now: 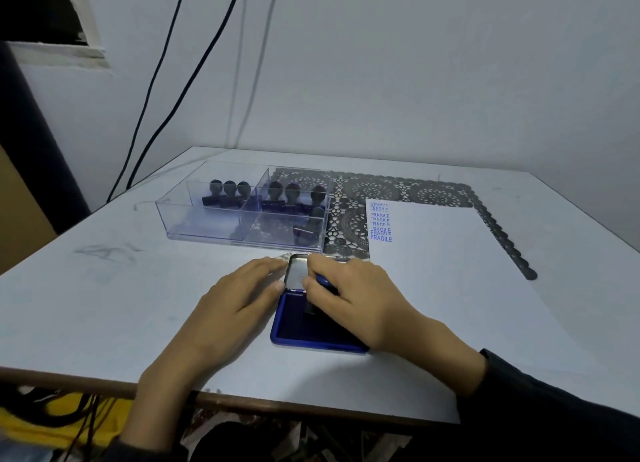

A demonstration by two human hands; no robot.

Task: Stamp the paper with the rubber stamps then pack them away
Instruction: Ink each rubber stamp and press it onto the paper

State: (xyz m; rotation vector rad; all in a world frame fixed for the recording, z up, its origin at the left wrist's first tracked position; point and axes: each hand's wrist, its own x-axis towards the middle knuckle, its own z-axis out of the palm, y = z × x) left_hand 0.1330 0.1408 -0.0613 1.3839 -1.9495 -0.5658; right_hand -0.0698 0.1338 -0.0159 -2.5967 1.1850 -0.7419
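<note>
Inking step: right hand [349, 290] pinches blue-handled rubber stamp [323, 283] onto blue ink pad [294, 326]; left hand [239, 298], fingers straight, steadies pad. Next: lift, press onto white paper [450, 253].

My right hand [360, 298] covers most of the stamp [325, 281] and the ink pad's [294, 326] right side; only a bit of blue handle and dark base show past my fingers [322, 262]. The topmost prints [379, 205] on the paper [450, 253] are too blurred to read.
</note>
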